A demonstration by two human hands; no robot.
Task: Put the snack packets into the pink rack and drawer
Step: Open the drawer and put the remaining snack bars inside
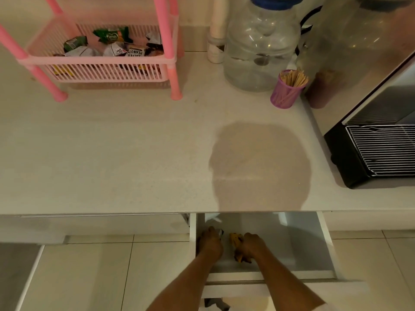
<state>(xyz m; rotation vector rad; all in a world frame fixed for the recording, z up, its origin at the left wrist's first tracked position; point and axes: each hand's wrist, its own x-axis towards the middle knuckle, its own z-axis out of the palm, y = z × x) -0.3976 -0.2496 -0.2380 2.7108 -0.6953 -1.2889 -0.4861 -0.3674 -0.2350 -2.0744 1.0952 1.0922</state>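
The pink rack (96, 61) stands at the counter's far left, its basket filled with several snack packets (112, 44). Below the counter edge a white drawer (323, 243) is pulled out. Both my hands are inside it. My left hand (210, 243) holds a silvery packet (221, 233) near the drawer's left wall. My right hand (252, 245) grips a yellow packet (235, 240), which pokes out above and below my fingers. Anything else lying in the drawer under my hands is hidden.
A big clear water jug (260, 43) and a purple cup of wooden sticks (286, 90) stand at the back right. A coffee machine with a metal drip grid (381, 149) fills the right side. A pale bottle (216, 41) stands beside the jug. Tiled floor lies below.
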